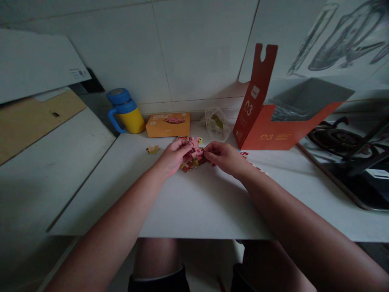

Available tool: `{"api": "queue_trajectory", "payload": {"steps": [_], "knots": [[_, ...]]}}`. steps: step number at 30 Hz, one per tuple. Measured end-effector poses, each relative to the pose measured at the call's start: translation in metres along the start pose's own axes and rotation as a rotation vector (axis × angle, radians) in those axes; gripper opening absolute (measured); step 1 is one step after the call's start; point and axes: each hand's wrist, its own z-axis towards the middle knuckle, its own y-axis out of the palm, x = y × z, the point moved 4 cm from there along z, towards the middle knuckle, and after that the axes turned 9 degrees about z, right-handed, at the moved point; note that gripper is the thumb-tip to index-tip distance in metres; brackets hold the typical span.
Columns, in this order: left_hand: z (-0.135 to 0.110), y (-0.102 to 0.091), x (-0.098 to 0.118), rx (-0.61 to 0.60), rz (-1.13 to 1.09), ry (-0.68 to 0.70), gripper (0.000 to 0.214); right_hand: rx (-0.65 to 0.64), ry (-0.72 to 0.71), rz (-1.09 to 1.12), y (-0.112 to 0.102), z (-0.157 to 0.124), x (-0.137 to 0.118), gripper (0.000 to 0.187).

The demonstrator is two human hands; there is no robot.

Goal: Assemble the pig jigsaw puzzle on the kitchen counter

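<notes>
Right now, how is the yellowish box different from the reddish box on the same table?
The yellowish box looks closed, while the reddish box stands open at the top. The yellowish box is smaller and lower; the reddish box is larger and taller. Both rest on the white table and carry printing.

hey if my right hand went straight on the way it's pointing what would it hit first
Probably the pink puzzle pieces held in your left hand, just ahead of your right hand, though depth is unclear in this single view.
</notes>
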Motion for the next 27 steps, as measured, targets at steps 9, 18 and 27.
{"api": "queue_trajectory", "payload": {"steps": [9,18,27], "knots": [[-0.003,-0.003,0.001,0.005,0.093,0.021,0.064,0.110,-0.023,-0.017,-0.010,0.003,-0.003,0.017],[0.003,-0.011,-0.003,0.098,0.089,-0.029,0.043,0.145,0.025,0.376,-0.004,0.002,-0.007,0.044],[-0.003,0.000,-0.004,0.016,0.079,-0.075,0.046,0.164,0.101,0.399,-0.002,-0.003,-0.010,0.039]]}}
